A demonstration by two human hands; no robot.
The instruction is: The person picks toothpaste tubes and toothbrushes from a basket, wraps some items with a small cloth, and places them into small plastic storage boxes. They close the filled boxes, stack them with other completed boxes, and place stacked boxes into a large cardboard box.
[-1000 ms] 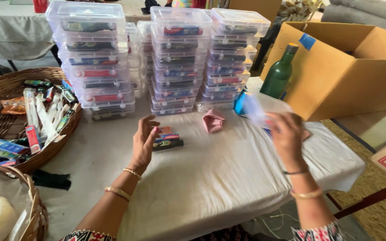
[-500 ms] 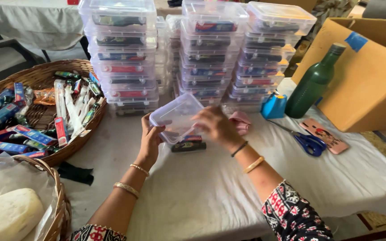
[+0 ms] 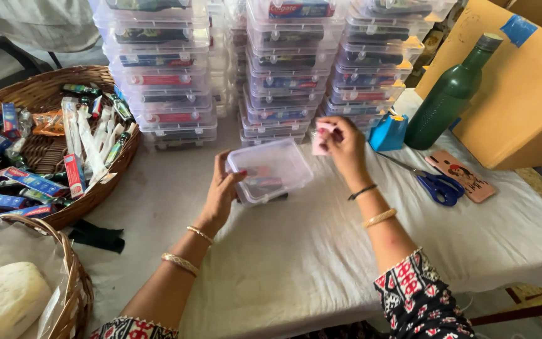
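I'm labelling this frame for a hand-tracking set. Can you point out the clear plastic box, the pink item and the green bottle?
clear plastic box (image 3: 274, 168): head view, on its transparent lid.
pink item (image 3: 318, 141): head view, on the part showing beside the right hand's fingers.
green bottle (image 3: 446, 100): head view, on the middle of its body.

A green bottle (image 3: 446, 97) stands near blue-handled scissors (image 3: 437, 186), stacked clear boxes (image 3: 164, 75) and a wicker basket (image 3: 105, 182).

Left hand (image 3: 223, 191) curled in a loose grip; right hand (image 3: 344, 143) pinching, raised.
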